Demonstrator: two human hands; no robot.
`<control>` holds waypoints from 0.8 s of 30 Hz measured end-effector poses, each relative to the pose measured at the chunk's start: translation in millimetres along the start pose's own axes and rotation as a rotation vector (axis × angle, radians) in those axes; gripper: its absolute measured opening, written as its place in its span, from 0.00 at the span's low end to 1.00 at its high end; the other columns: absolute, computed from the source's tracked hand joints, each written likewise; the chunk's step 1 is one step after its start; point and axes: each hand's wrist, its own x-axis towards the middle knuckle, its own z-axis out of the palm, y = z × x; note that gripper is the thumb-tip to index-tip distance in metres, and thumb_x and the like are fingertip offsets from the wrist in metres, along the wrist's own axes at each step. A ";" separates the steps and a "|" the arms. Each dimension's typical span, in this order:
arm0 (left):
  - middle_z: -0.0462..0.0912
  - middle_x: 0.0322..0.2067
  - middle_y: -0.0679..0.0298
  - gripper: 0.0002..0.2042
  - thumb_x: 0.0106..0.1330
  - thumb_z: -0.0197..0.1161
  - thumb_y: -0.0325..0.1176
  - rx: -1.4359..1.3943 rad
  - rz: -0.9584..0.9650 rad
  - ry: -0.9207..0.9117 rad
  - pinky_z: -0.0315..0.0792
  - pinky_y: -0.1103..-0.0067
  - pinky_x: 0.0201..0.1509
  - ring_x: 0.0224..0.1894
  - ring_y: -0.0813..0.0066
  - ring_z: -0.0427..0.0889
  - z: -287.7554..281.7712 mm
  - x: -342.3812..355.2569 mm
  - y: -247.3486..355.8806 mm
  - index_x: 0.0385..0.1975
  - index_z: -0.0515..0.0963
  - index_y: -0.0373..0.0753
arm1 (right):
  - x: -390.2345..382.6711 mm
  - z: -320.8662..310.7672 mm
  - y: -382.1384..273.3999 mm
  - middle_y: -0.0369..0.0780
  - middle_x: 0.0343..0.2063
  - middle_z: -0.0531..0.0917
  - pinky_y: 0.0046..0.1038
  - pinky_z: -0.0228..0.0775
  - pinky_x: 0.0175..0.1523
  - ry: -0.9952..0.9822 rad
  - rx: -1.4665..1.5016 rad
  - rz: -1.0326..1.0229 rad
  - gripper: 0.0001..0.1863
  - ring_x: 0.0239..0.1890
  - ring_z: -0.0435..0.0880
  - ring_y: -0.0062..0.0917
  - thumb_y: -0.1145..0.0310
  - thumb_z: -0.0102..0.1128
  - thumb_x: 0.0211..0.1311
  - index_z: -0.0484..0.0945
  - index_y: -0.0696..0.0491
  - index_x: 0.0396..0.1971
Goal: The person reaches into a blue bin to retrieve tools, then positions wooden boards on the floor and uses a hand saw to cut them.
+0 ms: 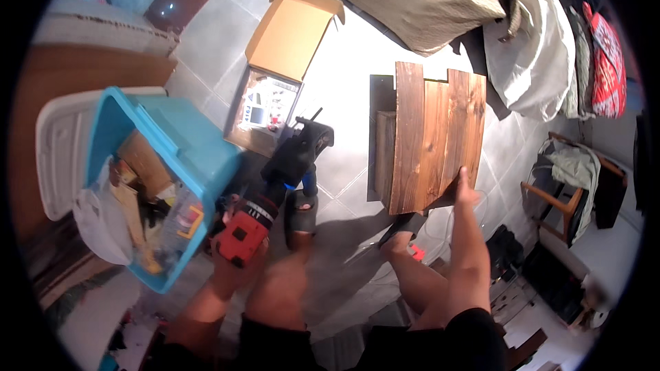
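Observation:
My left hand is wrapped round a red cordless drill with a black saw-like attachment on its front. A thin pointed piece sticks out from the attachment's far end, above the floor. At the right, my right hand grips the near edge of a brown wooden panel. Its thumb lies on top, and the other fingers are hidden. The panel is made of several planks with uneven far ends. It lies over a box-like wooden part that shows along its left side.
Left of the drill stands a blue bin of tools and scraps. An open cardboard box with printed sheets lies beyond. Beige cloth and a white bag are at the far right, with a wooden chair nearer.

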 end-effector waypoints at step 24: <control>0.87 0.38 0.63 0.15 0.58 0.71 0.23 -0.265 -0.204 0.048 0.79 0.75 0.46 0.38 0.75 0.85 99.9 92.8 -100.8 0.47 0.82 0.35 | -30.8 78.6 -305.0 0.65 0.48 0.82 0.46 0.70 0.61 -0.010 -0.211 -0.965 0.50 0.56 0.81 0.54 0.27 0.46 0.63 0.76 0.69 0.48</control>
